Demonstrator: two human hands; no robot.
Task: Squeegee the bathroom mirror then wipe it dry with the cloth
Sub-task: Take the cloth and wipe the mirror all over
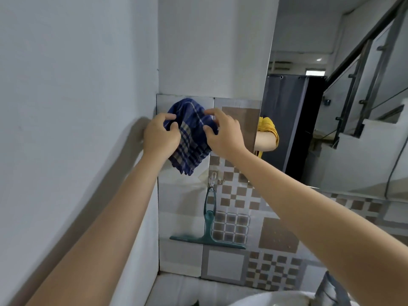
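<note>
Both arms are stretched forward and upward from the bottom corners of the frame, and they meet just left of centre, where a blue checked cloth [189, 135] is held up in front of the tiled wall [273, 237]. The left hand [160, 135] is seen from the back, its fingers curled round the cloth's left side, so the cloth is gripped. The right hand [223, 132] is also seen from the back, with the thumb and fingertips bent and pressed into the cloth's right side, pinching it. The cloth is bunched between the two hands and its lower end hangs loose below them. The squeegee [208, 226] is hung by its handle from a small hook [212, 178] on the tiles, lower centre of the frame, with the blade at the bottom; neither hand is touching it. The mirror [335, 102] is seen at the right of the frame, apart from the cloth; its top and right edges are cut off, and an arm in a yellow sleeve is reflected in it. The palms of both hands are hidden. Only a white curved rim of a basin [254, 300] is visible at the bottom edge.
</note>
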